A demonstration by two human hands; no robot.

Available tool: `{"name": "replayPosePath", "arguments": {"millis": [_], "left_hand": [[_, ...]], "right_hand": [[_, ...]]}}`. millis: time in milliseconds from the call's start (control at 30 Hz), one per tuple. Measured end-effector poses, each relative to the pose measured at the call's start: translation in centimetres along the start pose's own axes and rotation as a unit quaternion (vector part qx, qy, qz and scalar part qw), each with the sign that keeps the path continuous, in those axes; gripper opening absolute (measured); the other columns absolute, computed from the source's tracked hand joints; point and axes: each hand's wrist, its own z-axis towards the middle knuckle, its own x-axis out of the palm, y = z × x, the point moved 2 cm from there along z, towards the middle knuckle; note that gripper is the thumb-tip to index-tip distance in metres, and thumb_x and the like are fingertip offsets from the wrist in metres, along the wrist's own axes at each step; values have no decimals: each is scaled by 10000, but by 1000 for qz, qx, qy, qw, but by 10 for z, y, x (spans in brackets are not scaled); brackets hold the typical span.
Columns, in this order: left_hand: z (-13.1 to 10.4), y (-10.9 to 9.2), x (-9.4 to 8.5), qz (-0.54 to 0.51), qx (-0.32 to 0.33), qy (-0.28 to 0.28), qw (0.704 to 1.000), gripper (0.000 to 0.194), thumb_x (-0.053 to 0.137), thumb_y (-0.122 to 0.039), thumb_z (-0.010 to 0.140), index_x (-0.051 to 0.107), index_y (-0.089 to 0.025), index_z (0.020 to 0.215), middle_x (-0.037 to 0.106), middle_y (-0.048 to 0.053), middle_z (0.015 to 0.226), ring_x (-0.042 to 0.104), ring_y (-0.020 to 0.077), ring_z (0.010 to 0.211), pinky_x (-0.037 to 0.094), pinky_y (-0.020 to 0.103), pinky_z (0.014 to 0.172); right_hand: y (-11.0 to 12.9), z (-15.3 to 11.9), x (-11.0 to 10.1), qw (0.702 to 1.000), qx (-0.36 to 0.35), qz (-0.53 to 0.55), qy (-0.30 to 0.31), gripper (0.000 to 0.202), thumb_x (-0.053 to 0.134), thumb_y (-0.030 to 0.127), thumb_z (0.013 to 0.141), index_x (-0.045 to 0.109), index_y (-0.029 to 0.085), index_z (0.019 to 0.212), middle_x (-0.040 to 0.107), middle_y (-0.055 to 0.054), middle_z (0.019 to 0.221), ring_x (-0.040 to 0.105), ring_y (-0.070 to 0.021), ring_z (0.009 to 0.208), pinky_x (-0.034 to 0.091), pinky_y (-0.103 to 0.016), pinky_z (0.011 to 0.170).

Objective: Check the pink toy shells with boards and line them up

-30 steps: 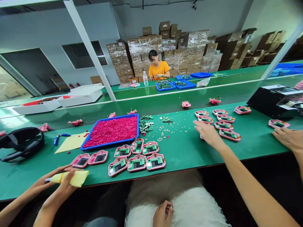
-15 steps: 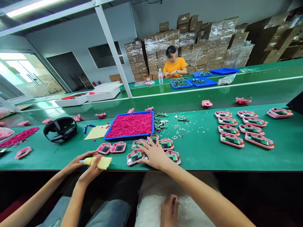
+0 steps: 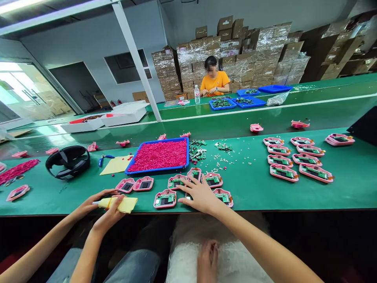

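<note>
My right hand (image 3: 202, 195) reaches over a cluster of pink plastic case halves with green circuit boards in them. Its fingers are spread and rest on these cases, partly covering some. Around it lie a case half (image 3: 165, 199) to the left, another case half (image 3: 213, 180) beyond it, and one more case half (image 3: 223, 197) beside the wrist. Down on the white clothing (image 3: 181, 261) of my lap rests my left hand (image 3: 207, 257), its fingers curled in, with nothing visible in them.
At left, a co-worker's hands (image 3: 108, 206) hold a yellow-wrapped tool (image 3: 123, 204). Behind the cases sits a blue tray (image 3: 187, 155) of small pink pieces. Rows of filled cases (image 3: 284, 173) lie at right. Black headgear (image 3: 67, 162) stands at left. Across the bench sits a person in orange (image 3: 215, 82).
My right hand has slid a little to the right, and several cases under it have shifted right with it. The nearest left case stays behind, apart from them. The view has turned slightly.
</note>
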Motion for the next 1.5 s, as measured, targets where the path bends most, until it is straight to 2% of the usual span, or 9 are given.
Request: {"name": "replayPosePath", "arguments": {"millis": [167,267,433,667,833,1000,1100,1233,1500], "left_hand": [[-18,-15,22,16,3,-40,999,450,300,-525,885,657,-282,758,697,75,896,633,298,1181,420,518,1102],[-53,-40,75,108,63,-196,973,388,384,-479,914,661,-270,1089,652,117,1197,484,303,1340,342,550,1143],[-75,-81,155,176,115,-201,957,398,467,-452,925,614,-259,1241,568,121,1394,477,316,1327,318,555,1119],[-74,-115,172,221,192,-176,940,323,421,-391,968,595,-264,1208,616,102,1349,562,261,1242,282,484,1103],[-81,-147,207,201,259,-162,931,285,481,-360,950,613,-248,1176,668,80,1264,593,239,1157,344,407,1016],[-82,-178,235,185,292,-151,926,238,533,-295,932,627,-251,1146,699,43,1209,609,208,1101,351,352,955],[-83,-183,241,187,283,-162,927,238,552,-308,925,622,-261,1147,705,33,1209,616,205,1088,332,353,938],[-84,-178,243,173,270,-174,931,304,561,-333,921,581,-251,1213,716,38,1197,622,203,1087,319,350,924],[-86,-178,245,111,210,-176,955,326,532,-425,922,618,-253,1185,718,61,1165,606,229,1090,337,363,916]], "right_hand": [[-15,-19,-4,1000,6,-4,5,590,372,658,941,402,379,1460,331,29,1574,235,-304,1471,49,-690,1153],[-26,-33,-11,1000,5,-10,4,593,382,652,941,396,375,1466,327,30,1575,232,-300,1473,61,-673,1163],[-46,-58,-29,1000,10,-10,9,565,387,636,947,415,388,1454,343,27,1566,246,-295,1470,63,-662,1168],[-73,-81,-47,998,55,-17,0,559,437,610,941,423,381,1451,336,14,1568,230,-326,1473,70,-697,1147],[-78,-82,-58,999,44,22,3,555,424,601,949,385,403,1466,349,17,1564,206,-325,1480,63,-715,1135],[-112,-66,-88,995,77,21,-57,433,369,375,1012,447,368,1438,423,3,1530,212,-304,1478,86,-731,1121],[-138,-55,-101,996,74,-21,-36,424,372,207,986,577,341,1332,537,9,1443,262,-303,1455,71,-725,1126],[-158,-49,-103,998,55,-15,10,337,463,267,967,650,346,1236,681,-8,1253,391,-305,1363,130,-709,1121],[-162,-59,-97,992,96,-54,-70,237,542,332,935,708,299,1101,724,-57,1051,557,-277,1094,254,-694,1064]]}}
